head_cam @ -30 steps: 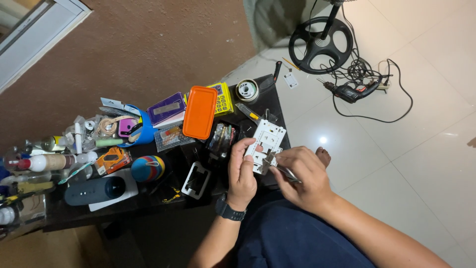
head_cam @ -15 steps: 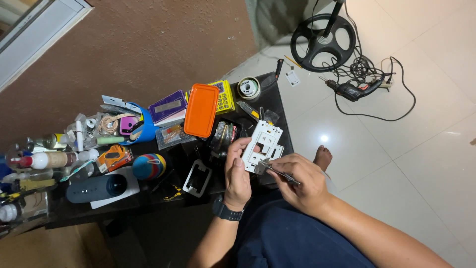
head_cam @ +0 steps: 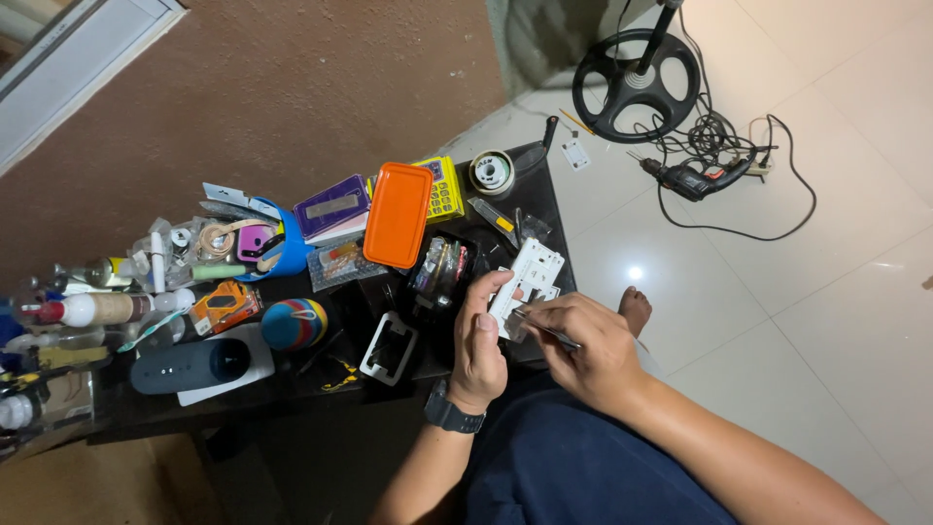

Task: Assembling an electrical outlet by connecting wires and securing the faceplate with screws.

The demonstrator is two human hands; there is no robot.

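My left hand (head_cam: 480, 340) grips a white rectangular switch plate (head_cam: 525, 282) by its lower edge, held tilted above the right end of the dark table (head_cam: 292, 379). A black watch sits on that wrist. My right hand (head_cam: 588, 350) holds a thin metal tool (head_cam: 544, 329), its tip against the lower part of the white plate. Both hands are over my lap, just in front of the table's edge.
The table holds an orange lidded box (head_cam: 397, 215), a yellow calculator-like item (head_cam: 445, 190), a tape roll (head_cam: 492, 173), a blue cup (head_cam: 282, 253), a black cylindrical speaker (head_cam: 190, 365), a white frame (head_cam: 389, 348) and bottles at the left. On the tiled floor lie a fan base (head_cam: 637, 86), a drill (head_cam: 695, 180) and cables.
The white plate and both hands have shifted slightly lower and leftward toward the table edge. The tool tip has stayed against the plate.
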